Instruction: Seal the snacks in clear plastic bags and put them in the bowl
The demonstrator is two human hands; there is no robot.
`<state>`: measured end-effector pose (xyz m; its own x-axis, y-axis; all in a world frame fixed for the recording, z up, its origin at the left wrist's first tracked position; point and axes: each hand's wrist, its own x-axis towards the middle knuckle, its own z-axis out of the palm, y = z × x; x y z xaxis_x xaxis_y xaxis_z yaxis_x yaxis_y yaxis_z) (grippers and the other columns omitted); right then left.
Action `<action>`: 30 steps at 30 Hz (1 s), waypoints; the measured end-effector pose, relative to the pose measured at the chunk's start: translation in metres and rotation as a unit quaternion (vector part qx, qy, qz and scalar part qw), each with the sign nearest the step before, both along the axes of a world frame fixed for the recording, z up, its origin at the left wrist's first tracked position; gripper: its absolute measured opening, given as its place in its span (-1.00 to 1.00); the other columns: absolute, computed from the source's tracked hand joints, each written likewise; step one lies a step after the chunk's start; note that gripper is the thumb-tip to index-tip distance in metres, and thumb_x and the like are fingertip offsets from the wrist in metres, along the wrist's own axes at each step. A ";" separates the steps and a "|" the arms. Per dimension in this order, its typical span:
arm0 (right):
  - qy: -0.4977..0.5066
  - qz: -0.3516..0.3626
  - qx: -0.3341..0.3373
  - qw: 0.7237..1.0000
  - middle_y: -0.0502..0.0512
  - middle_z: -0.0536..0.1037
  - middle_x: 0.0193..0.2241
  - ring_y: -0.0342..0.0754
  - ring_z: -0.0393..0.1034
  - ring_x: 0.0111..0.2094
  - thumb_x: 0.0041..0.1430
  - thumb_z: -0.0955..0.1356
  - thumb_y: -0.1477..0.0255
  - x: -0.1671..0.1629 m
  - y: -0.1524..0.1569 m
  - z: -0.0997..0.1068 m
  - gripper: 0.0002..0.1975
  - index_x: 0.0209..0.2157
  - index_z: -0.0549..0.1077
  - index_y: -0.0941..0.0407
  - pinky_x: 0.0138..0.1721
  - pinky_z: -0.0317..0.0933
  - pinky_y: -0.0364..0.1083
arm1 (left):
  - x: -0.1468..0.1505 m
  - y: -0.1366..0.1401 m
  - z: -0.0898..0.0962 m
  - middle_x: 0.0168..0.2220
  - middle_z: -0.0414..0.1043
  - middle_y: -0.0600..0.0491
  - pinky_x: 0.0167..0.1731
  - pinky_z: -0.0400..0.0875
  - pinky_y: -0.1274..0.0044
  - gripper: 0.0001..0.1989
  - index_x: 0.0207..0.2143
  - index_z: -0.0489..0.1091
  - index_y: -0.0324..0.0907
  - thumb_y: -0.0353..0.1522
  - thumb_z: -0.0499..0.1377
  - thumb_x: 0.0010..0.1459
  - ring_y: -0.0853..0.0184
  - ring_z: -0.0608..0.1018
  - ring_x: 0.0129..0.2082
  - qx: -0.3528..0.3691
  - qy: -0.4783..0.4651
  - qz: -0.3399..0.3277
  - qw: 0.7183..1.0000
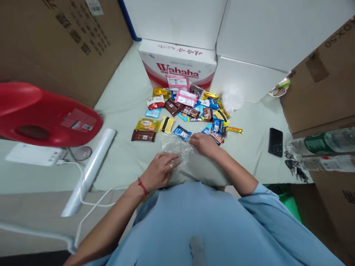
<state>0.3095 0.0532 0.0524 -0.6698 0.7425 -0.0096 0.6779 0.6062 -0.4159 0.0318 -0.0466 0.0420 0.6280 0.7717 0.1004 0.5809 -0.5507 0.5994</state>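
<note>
A crumpled clear plastic bag [177, 146] lies at the near edge of the table, between my two hands. My left hand [159, 170] is closed on its near left side, fingers bent over the film. At its upper right edge, my right hand [205, 144] pinches the plastic, fingertips together. Just beyond it is a blue snack packet [182, 133]. A heap of wrapped snacks spreads behind, with pink-and-white packets [186, 98] and brown packets [173, 107]. To the left are a yellow packet [147, 125] and a dark brown packet [143, 136].
A white-and-red carton [179, 61] stands behind the snacks, beside a bundled clear plastic bag [232, 100]. Leftward are a red jug [50, 114], a plastic film roll [90, 171] and a white cable [83, 184]. A phone [275, 142], keys [296, 170] and bottles [321, 142] lie right.
</note>
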 end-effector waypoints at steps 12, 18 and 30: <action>0.186 -0.077 -0.073 0.977 0.15 0.66 -0.10 0.11 0.49 -0.19 0.38 0.30 0.47 0.110 -0.142 0.007 -0.76 -0.27 0.59 -0.04 -0.14 0.36 0.16 | -0.001 -0.027 -0.034 0.11 0.63 -0.02 0.19 0.38 0.08 -0.57 -0.59 0.44 -0.08 -0.15 0.17 0.33 0.02 0.55 0.17 -0.009 -0.042 0.219 0.975; 0.206 -0.114 0.015 0.972 0.17 0.65 -0.08 0.14 0.50 -0.08 0.38 0.27 0.48 0.077 -0.104 0.035 -0.71 -0.09 0.61 -0.06 -0.02 0.38 0.21 | 0.005 -0.029 -0.035 0.18 0.59 -0.03 0.21 0.22 0.00 -0.77 -0.39 0.55 -0.06 -0.25 0.20 0.32 -0.04 0.50 0.27 0.037 0.023 0.158 0.986; 0.047 0.067 -0.048 0.995 0.29 0.61 0.08 0.13 0.51 0.11 0.48 0.27 0.41 0.024 -0.019 0.021 -0.71 -0.02 0.62 0.12 0.13 0.43 0.11 | -0.017 -0.070 -0.054 0.38 0.35 -0.19 0.45 -0.35 -0.09 -0.49 0.39 0.27 -0.06 -0.27 0.04 0.45 0.04 0.46 0.35 0.090 0.095 0.209 0.969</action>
<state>0.3331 0.0342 0.0735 -0.7645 0.6446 -0.0080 0.5484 0.6438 -0.5336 0.0146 -0.1163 -0.0122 0.2845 0.9434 0.1706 0.8664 -0.3292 0.3755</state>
